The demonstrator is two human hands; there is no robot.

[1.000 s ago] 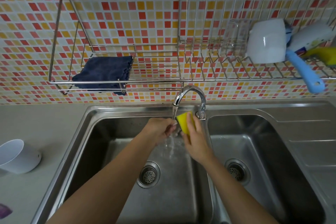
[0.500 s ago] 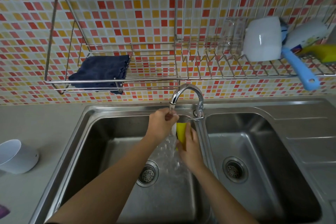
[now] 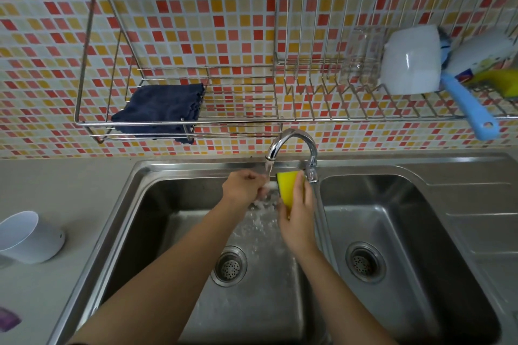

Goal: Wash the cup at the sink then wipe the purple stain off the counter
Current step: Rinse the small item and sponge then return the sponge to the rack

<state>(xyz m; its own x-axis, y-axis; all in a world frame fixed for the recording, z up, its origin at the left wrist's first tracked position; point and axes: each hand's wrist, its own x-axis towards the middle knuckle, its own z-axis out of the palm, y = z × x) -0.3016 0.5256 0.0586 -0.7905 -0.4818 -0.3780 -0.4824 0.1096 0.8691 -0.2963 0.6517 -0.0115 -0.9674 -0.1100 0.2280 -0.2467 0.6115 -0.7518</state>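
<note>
Right hand [image 3: 298,213]: fingers pressed together, clamping yellow sponge [image 3: 288,190] against thumb, sponge upright just beside water stream. Left hand [image 3: 242,186]: fingers curled under stream from tap [image 3: 291,143]; whether they pinch anything, cannot tell. Both over left basin of sink [image 3: 140,173]. White cup [image 3: 30,238] lies on side at counter [image 3: 70,182] left edge, untouched. Purple stain [image 3: 8,319] at near-left corner.

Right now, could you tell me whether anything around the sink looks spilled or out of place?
A purple stain marks the counter at the frame's lower left, near the white cup. Whether that cup stands or lies tipped, the wide lens leaves unclear.
</note>
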